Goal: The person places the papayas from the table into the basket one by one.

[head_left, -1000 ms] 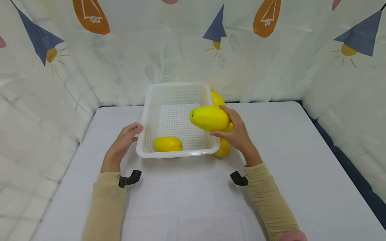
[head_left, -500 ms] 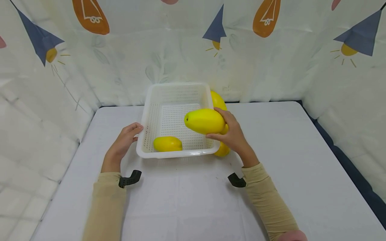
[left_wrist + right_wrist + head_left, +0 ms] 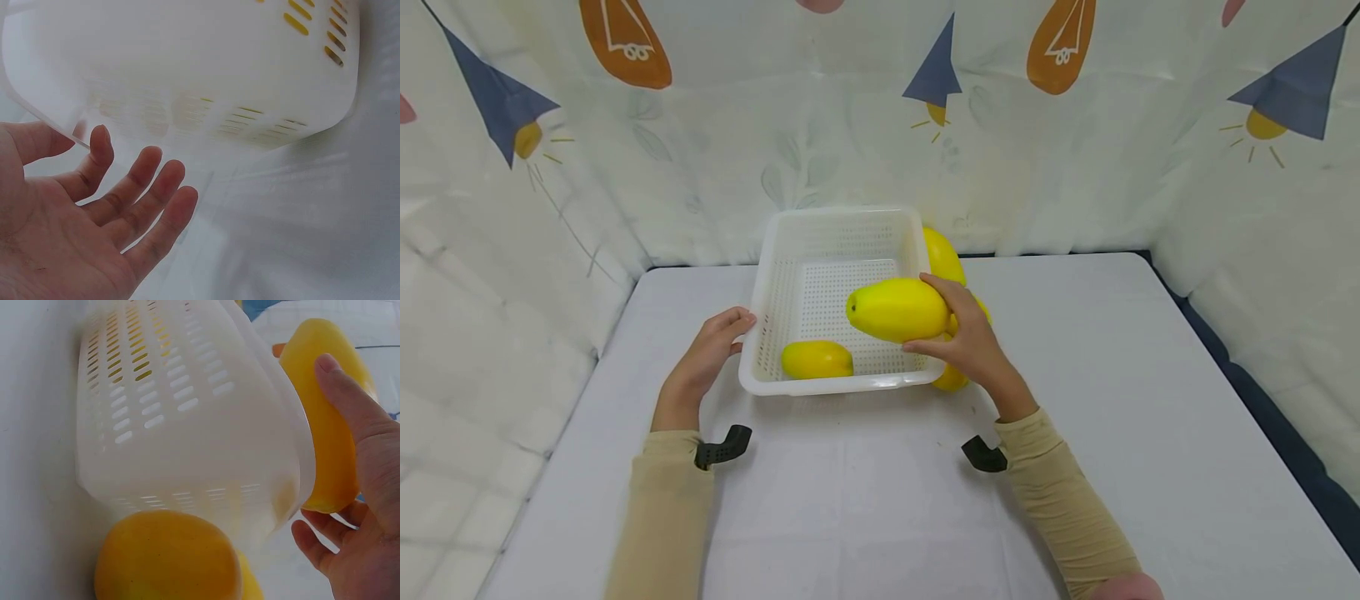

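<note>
In the head view, a white perforated plastic basket [image 3: 820, 387] stands at the middle back of the table. My left hand [image 3: 707, 354] pinches its left rim between thumb and index finger, and the left wrist view has the other fingers spread off the wall. My right hand [image 3: 973, 350] grips a large yellow papaya [image 3: 895, 310] by its near end. The fruit hangs lengthwise over the right part of the basket, above its floor. One smaller yellow fruit [image 3: 817, 360] lies inside, at the front left corner.
Outside the basket's right wall rest several more yellow fruits [image 3: 943, 257], partly hidden by the right hand and rim. One orange-yellow fruit [image 3: 169, 556] sits close to that wall in the right wrist view. A patterned curtain [image 3: 865, 150] hangs behind the table.
My right hand has carried the papaya left and slightly toward me, farther over the basket. The left hand and the basket stay in place.
</note>
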`<state>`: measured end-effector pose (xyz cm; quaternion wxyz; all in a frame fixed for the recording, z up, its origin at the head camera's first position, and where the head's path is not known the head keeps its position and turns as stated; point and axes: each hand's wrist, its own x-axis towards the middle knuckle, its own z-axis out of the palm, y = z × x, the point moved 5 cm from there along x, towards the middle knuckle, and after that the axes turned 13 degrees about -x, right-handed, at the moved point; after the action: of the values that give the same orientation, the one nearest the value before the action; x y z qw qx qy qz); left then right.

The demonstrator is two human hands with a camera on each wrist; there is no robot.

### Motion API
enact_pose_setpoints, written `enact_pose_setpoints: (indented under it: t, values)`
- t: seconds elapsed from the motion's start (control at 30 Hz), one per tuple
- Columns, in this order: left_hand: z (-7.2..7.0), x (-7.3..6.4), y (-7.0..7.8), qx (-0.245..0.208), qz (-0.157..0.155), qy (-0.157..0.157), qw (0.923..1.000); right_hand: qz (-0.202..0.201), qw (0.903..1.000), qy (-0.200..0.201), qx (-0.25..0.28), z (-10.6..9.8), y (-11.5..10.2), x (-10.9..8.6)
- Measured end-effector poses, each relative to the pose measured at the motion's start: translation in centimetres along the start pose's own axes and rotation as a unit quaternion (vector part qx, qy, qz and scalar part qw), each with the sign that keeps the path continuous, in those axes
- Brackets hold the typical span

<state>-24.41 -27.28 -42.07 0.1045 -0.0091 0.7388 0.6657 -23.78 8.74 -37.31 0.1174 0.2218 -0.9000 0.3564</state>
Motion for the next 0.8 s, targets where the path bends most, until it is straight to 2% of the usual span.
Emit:
enact_pose_setpoints:
  t: [0.27, 0.8]
  values:
    - [-0.02, -0.01, 0.08, -0.004, 0.009, -0.005, 0.9999, -0.013, 0.9999, -0.005, 0.002, 0.38, -0.62, -0.07]
    - [-0.09, 0.12, -0.02, -0.002, 0.006, -0.007, 1.0000, -0.031, 0.9992, -0.008, -0.026, 1.00, -1.07, -0.14]
